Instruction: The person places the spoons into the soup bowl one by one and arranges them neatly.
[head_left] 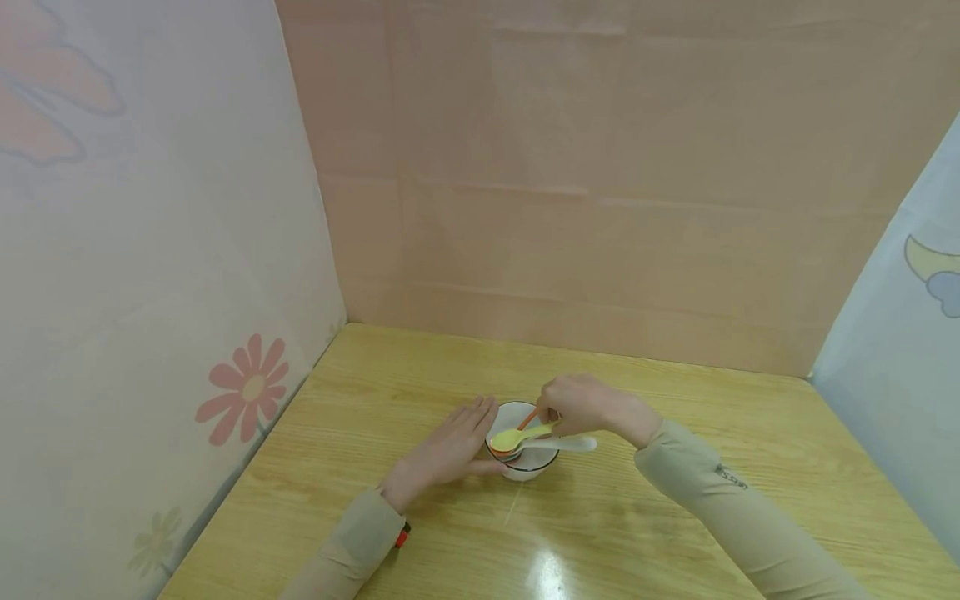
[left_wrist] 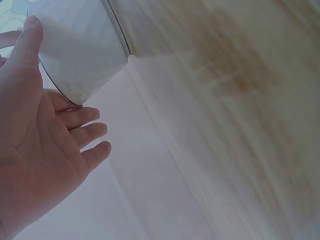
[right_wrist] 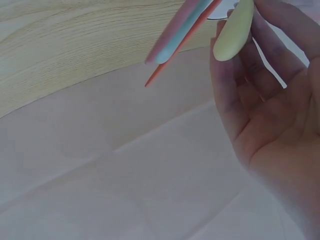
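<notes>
A white bowl with a dark rim (head_left: 525,474) stands on the table. My left hand (head_left: 448,446) holds it from the left, thumb at the near side and fingers along the far left rim; the left wrist view shows the other fingers spread past the bowl. Over the bowl, my right hand (head_left: 583,406) pinches a yellow spoon (head_left: 507,440) by its handle, the spoon's head pointing left. A white spoon (head_left: 576,444) leans across the right rim. Beside the right fingers, a pink handle (right_wrist: 172,29), a light blue handle (right_wrist: 181,39) and an orange handle (right_wrist: 186,41) slant together.
The wooden table (head_left: 675,517) meets a plain pinkish backdrop (head_left: 562,208) at the back. A wall with printed flowers (head_left: 150,292) borders the left, and a pale printed wall (head_left: 892,400) the right. A red and black item (head_left: 402,535) shows at the left cuff.
</notes>
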